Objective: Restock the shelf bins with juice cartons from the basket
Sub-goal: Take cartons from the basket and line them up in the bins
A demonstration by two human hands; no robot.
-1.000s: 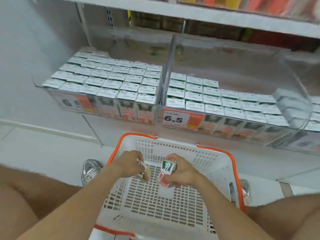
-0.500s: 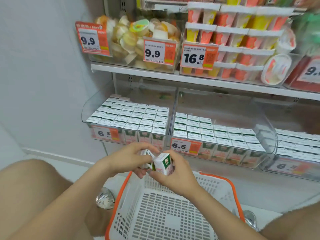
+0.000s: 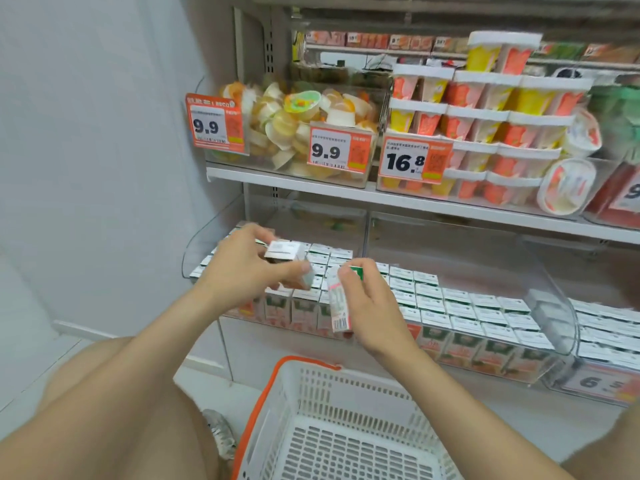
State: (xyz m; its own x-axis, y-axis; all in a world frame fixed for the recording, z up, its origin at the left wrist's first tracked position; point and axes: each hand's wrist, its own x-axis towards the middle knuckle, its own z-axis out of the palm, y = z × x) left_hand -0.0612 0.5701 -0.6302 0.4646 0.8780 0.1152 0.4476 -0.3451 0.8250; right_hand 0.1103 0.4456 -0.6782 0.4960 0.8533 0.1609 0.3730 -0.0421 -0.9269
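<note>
The white lattice basket with its orange rim looks like matt moulded plastic, while the clear shelf bins are smooth, glossy transparent plastic that catches reflections. The small juice cartons look like smooth coated paperboard with a slight sheen. The white shelf board above looks like satin painted metal.

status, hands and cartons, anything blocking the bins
Left hand grips one carton, right hand grips a second carton. Middle bin has room at back. Nothing blocking.
</note>
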